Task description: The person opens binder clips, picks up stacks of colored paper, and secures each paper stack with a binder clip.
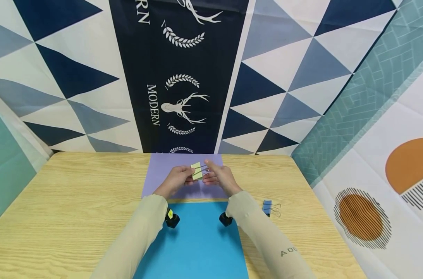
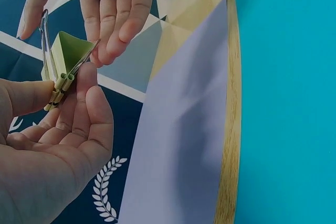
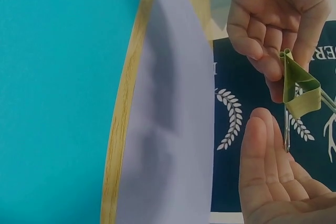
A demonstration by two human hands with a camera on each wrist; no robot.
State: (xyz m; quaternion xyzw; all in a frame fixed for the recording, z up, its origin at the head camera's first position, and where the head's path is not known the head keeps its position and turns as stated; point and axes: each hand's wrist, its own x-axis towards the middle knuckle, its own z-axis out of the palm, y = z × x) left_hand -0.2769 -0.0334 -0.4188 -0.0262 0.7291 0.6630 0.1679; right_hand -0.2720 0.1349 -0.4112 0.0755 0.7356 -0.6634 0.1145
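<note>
A yellow-green binder clip (image 1: 197, 170) is held up over the purple sheet (image 1: 149, 186), its wire handles pointing to the right. My left hand (image 1: 176, 180) pinches it by the narrow clamping edge between thumb and fingers, as the left wrist view also shows the clip (image 2: 63, 59) side-on. On the handle side, my right hand (image 1: 222, 179) has its fingers straight and thumb spread. The right thumb tip is right at one wire handle; the fingertips (image 3: 257, 129) are beside the other. In the right wrist view the clip's wide back (image 3: 305, 103) shows.
A blue binder clip (image 1: 267, 207) lies on the wooden table (image 1: 75, 209), right of the right forearm. A large blue sheet (image 1: 197, 244) lies nearer than the purple one. Patterned cloth (image 1: 274, 77) hangs behind the table and at its sides.
</note>
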